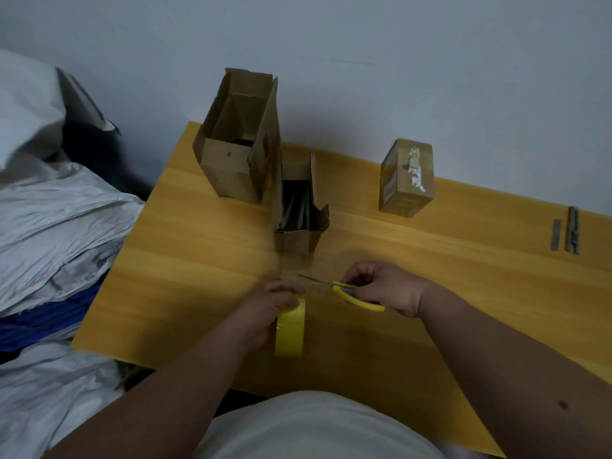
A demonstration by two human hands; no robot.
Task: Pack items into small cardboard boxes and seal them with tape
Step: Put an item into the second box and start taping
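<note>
Head view: the left hand (271, 306) grips a yellow tape roll (290, 329) upright on the table (185, 226), while the right hand (381, 288), just to its right, curls round yellow-handled scissors (344, 289) whose blades point left toward the left fingertips. Beyond both hands stands the small open box (299, 207), likely next for sealing.

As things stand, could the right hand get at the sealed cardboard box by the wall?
Probably yes: bare yellow tabletop lies between the right hand and that sealed cardboard box, but it grips yellow-handled scissors.
</note>
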